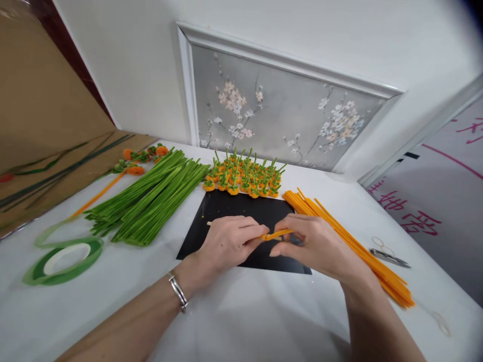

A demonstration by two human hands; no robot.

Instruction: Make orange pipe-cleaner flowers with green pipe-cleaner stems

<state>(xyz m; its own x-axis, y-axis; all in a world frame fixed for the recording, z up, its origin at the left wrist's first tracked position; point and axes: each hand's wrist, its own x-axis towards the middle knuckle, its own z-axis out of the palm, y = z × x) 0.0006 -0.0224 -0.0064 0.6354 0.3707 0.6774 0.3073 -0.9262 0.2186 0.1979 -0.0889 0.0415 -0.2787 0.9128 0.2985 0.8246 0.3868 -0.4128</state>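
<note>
Over the black mat, my left hand pinches one end of a short orange fuzzy stem. A thin light stick seems to lie along the grip, partly hidden by the fingers. My right hand is curled around the other end of the orange stem, thumb and fingers slightly apart. Behind the mat stand several small orange flowers with green stems pointing up. Long orange stems lie in a bundle beside and partly behind my right hand.
A bundle of green stems lies at the left, near a roll of green tape. Orange balls with green leaves rest at the back left. Small snips lie at the right. A framed floral panel is behind.
</note>
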